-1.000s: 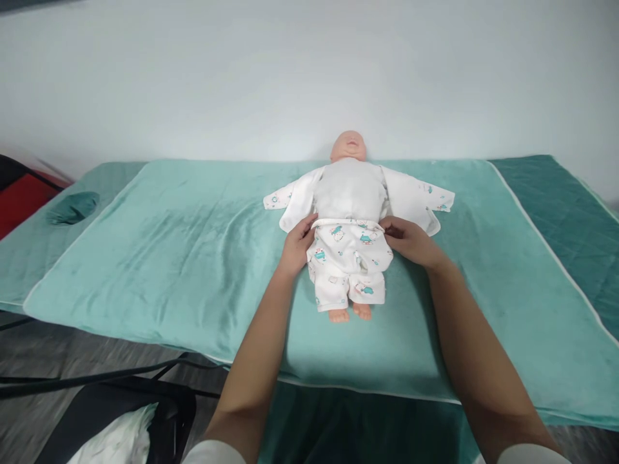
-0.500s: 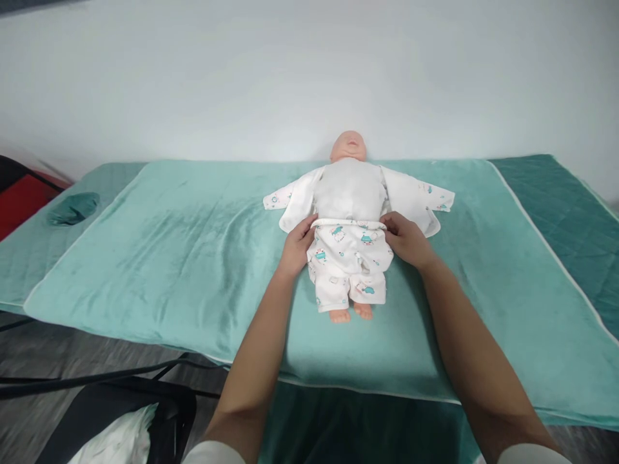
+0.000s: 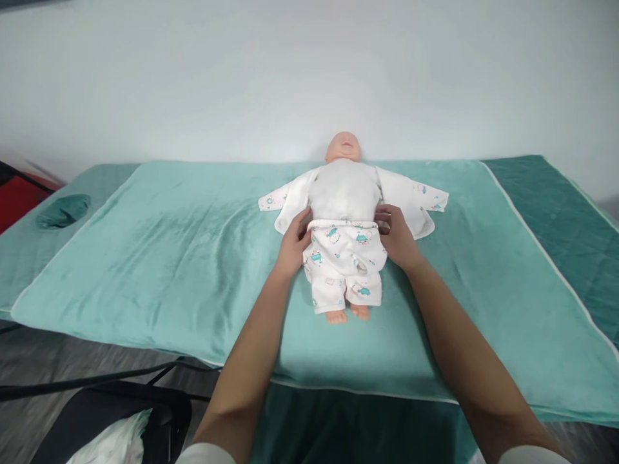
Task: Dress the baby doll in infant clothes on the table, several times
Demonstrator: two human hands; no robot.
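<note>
A baby doll lies on its back on a teal blanket, head toward the wall. It wears white printed trousers, and an open white jacket is spread out beneath it. My left hand grips the trousers' waistband at the doll's left side as I see it. On the other side, my right hand pinches the same waistband. Both hands have their fingers curled on the cloth at the doll's waist.
The blanket covers a table against a pale wall; a darker teal cover shows at the right. A small teal cloth bundle lies far left. A black chair with white cloth stands below left, beside a red object.
Both hands have slid the waistband slightly higher up the doll's torso. The view has shifted a little, so everything sits slightly further left.
</note>
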